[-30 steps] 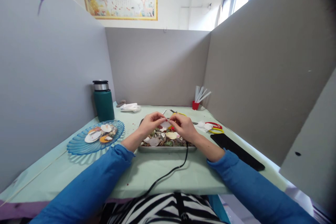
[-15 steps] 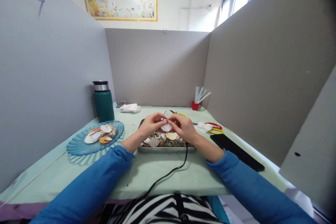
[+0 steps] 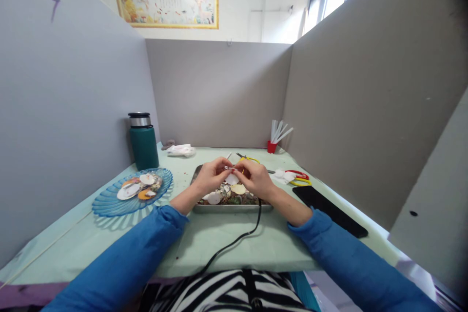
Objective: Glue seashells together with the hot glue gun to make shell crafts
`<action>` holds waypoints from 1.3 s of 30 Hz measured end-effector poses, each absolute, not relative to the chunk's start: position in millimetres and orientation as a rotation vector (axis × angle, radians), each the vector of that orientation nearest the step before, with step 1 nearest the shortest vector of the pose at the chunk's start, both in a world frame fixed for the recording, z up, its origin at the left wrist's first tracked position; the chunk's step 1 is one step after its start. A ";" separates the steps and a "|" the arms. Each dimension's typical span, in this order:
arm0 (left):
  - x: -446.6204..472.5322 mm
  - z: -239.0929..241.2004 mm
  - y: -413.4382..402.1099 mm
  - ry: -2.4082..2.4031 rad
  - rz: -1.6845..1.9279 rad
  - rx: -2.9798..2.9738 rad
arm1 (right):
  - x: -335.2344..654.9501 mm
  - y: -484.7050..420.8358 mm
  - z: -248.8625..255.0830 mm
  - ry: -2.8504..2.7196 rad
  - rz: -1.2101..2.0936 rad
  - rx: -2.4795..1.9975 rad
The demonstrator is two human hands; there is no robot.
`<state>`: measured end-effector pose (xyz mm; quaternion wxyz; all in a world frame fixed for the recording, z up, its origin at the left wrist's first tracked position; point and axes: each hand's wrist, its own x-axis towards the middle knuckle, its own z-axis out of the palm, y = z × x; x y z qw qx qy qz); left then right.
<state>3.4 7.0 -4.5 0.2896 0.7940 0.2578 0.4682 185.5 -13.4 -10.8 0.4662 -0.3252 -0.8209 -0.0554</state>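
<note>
Above the tray [image 3: 232,208], left hand [image 3: 214,174] and right hand [image 3: 256,178] pinch a tiny item [image 3: 227,167], perhaps metal, mostly hidden.

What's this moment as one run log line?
Left grip: pinching small pale item, unidentifiable; right grip: apparently pinching it too; beneath: shallow silver metal tray of seashells; left: blue scalloped plate

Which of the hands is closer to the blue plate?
Left. The left hand is to the right of the blue plate, above the tray; the right hand is farther right, past the left.
</note>
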 end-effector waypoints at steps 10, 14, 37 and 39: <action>2.6 -7.8 9.8 0.694 1.246 2.072 | 186.1 -13.1 -12.9 -2.019 -0.171 -0.797; 3.0 -6.7 10.8 0.710 1.251 2.055 | 186.1 -12.4 -12.2 -2.015 -0.151 -0.799; 0.9 3.8 2.7 0.645 1.006 1.532 | 186.2 -11.7 -12.1 -1.946 -0.063 -0.739; 1.4 3.9 2.2 0.622 1.005 1.511 | 186.1 -12.0 -11.9 -1.952 -0.070 -0.730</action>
